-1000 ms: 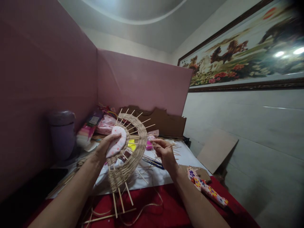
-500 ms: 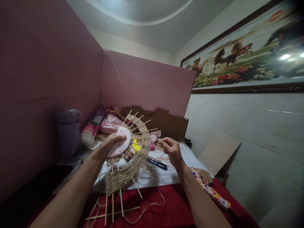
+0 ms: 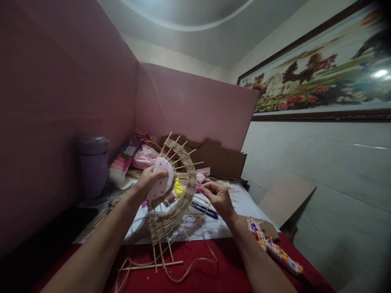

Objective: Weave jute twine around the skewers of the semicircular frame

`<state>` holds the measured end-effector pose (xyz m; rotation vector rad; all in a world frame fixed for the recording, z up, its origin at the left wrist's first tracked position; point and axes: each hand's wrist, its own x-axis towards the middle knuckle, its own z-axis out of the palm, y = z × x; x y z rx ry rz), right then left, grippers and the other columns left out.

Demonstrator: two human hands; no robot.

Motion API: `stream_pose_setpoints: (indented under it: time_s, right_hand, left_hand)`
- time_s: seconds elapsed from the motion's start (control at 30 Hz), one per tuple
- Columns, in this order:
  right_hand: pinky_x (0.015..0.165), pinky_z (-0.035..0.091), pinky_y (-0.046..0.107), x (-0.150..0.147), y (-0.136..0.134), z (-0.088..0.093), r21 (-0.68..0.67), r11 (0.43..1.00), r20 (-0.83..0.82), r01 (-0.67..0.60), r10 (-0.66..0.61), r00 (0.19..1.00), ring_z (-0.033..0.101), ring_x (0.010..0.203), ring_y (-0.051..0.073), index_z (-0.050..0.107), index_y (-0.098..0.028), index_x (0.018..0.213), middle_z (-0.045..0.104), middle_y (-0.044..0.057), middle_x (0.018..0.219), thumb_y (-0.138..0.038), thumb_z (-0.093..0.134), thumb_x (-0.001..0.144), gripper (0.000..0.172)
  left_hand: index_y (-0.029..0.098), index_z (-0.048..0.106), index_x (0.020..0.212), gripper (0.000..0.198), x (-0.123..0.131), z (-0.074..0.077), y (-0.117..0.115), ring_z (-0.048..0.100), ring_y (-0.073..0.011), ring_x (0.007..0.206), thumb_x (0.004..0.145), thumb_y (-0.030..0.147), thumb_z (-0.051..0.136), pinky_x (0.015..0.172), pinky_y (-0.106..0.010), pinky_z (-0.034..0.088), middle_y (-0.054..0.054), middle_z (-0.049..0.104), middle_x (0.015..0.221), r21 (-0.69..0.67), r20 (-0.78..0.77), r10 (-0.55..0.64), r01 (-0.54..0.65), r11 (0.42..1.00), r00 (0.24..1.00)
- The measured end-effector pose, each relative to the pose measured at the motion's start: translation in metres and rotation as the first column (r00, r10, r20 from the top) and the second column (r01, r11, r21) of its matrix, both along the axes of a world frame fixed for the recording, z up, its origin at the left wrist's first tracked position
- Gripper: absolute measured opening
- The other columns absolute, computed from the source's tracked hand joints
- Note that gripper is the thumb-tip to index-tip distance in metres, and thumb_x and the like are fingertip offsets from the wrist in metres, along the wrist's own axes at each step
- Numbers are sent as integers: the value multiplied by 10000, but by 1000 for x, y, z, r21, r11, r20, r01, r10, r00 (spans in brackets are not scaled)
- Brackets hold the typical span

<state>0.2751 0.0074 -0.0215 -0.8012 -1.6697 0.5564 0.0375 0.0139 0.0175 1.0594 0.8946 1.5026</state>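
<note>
A half-round woven piece [image 3: 186, 195] of brown twine on thin wooden sticks is held up over the table. My left hand [image 3: 149, 181] grips its inner part, thumb over the white cloth pad [image 3: 161, 179] with pink dots. At the woven band's right edge, my right hand [image 3: 215, 196] is pinched by a stick end; what lies between the fingertips is too small to make out. Loose twine [image 3: 203, 259] hangs from the piece and curls over the red cloth.
A blue cutter [image 3: 206, 210] lies on the white tabletop [image 3: 250, 209] among loose sticks. A lilac container [image 3: 94, 171] and packets stand left. Brown cardboard [image 3: 226, 160] is behind. A floral-patterned strip [image 3: 281, 252] lies at the right.
The woven piece has turned slightly and moved a little right in view with my left hand. My right hand remains pinched near its right edge. The view has shifted slightly.
</note>
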Motion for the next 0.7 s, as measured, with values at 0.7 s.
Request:
stream_pose_setpoints:
  time_s: [0.7]
  right_hand:
    - [484,305,233,-3,-17,1,267,960,65,86,-107,992,413,509,98,672,-133,754,550,5,583,-257,604,815,154]
  left_hand:
    - [108,594,704,110,-9,-2,4,550,-126,351,614,94,657,336,-180,414,-19,625,486,-99,270,-9,37,994,963]
